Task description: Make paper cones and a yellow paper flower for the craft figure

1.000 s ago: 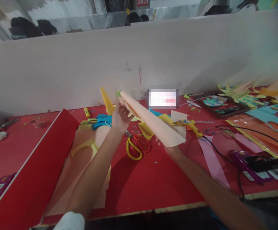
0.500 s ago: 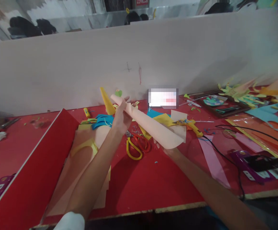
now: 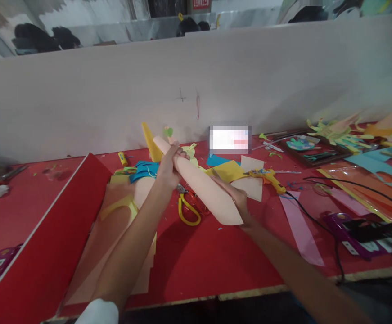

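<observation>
A pale peach sheet of paper, rolled into a long cone [image 3: 206,191], slants across the middle of the view with its narrow end up and to the left. My left hand [image 3: 171,165] is wrapped round the cone near that narrow end. Along its right side, toward the wide end, my right hand [image 3: 235,198] grips the paper, with some fingers hidden. Scissors [image 3: 189,212] with yellow and red handles lie under the cone. Behind my left hand stands a yellow paper cone [image 3: 151,145]. Blue fringed paper [image 3: 145,171] lies left of that hand.
A yellow hot glue gun [image 3: 274,181] with a black cord lies at the right, near pink paper strips [image 3: 302,229] and a purple box [image 3: 354,238]. A red upright panel [image 3: 47,234] borders stacked peach sheets [image 3: 114,256] at left. A white board [image 3: 114,99] stands behind.
The cone's wide end has swung down and left. My right hand has moved from beneath the wide end up along its right side. My left hand keeps its hold near the narrow end.
</observation>
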`<state>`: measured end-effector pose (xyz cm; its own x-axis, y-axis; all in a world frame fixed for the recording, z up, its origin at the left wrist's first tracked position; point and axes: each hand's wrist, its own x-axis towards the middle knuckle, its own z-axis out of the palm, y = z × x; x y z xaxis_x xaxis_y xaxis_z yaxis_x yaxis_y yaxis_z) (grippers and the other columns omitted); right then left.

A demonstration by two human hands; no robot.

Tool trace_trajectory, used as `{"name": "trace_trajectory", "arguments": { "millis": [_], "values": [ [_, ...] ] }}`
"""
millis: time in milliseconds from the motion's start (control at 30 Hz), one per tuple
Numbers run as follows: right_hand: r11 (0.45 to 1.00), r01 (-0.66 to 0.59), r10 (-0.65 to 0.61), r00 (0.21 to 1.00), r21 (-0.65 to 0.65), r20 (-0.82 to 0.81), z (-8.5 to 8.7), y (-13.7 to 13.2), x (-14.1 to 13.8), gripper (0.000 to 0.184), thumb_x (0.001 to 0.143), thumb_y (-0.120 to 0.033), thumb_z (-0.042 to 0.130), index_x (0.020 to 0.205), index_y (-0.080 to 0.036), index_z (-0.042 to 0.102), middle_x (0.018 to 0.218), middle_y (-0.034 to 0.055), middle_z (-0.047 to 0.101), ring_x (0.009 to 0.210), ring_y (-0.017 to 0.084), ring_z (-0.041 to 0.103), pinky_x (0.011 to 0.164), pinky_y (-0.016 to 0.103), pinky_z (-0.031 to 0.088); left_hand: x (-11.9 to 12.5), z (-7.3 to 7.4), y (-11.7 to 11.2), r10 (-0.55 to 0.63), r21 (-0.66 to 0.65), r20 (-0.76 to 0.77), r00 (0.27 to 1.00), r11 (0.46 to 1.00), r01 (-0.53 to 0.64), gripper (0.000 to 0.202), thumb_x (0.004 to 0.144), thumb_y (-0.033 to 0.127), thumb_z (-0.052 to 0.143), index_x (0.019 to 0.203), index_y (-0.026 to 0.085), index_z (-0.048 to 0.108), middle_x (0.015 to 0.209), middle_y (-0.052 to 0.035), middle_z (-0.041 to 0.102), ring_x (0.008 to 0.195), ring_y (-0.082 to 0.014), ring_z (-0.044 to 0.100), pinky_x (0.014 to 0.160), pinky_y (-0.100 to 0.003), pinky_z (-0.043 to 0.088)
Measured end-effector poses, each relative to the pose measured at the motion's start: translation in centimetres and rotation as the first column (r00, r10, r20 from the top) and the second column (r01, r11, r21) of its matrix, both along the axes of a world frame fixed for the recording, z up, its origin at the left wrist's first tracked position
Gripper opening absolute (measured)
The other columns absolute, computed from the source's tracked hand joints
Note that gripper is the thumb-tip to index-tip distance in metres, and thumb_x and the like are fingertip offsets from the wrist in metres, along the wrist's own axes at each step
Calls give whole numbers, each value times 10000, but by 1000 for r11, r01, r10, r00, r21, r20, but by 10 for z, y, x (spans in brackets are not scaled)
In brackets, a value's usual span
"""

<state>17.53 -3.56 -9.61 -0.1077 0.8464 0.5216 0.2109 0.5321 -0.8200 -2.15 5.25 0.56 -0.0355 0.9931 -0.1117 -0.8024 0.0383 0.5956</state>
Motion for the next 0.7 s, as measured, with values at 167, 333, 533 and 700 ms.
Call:
{"name": "trace_trajectory", "arguments": {
  "millis": [167, 333, 533, 700],
  "values": [
    [1000, 12, -14, 993, -13, -115, 2, 9, -4, 412, 940, -484, 696, 1289, -275, 765, 1281, 68, 779, 1183, 304, 737, 967, 399, 619, -6, -3, -2, -47, 156, 1, 999, 987, 46, 173, 867, 164, 774, 862, 225, 612, 628, 62, 463, 554, -75, 525, 658, -217, 520],
    [998, -30, 18, 981, -60, -195, 4, 12, -3, 513, 945, -671, 626, 1234, -281, 794, 1279, 86, 779, 1233, 335, 716, 1017, 452, 605, -11, -3, -5, -13, 157, -26, 1000, 987, 16, 106, 916, 250, 751, 919, 249, 645, 651, 43, 480, 598, -96, 550, 725, -234, 534],
    [992, -106, 88, 972, -71, -217, 6, 5, -1, 697, 942, -771, 532, 1409, -278, 689, 1445, 98, 685, 1315, 333, 671, 1037, 440, 614, -13, -2, -5, -70, 219, 28, 997, 974, 63, 101, 920, 227, 749, 918, 233, 648, 647, 56, 477, 577, -74, 527, 700, -218, 516],
    [990, -91, 93, 996, 105, -14, 15, -8, 2, 488, 1055, -567, 486, 1401, -297, 700, 1387, 68, 724, 1245, 299, 720, 1010, 399, 640, -3, -2, -9, -117, 165, -4, 993, 979, 116, 133, 905, 252, 777, 931, 224, 649, 639, 70, 470, 566, -69, 541, 722, -238, 541]
  ]
}}
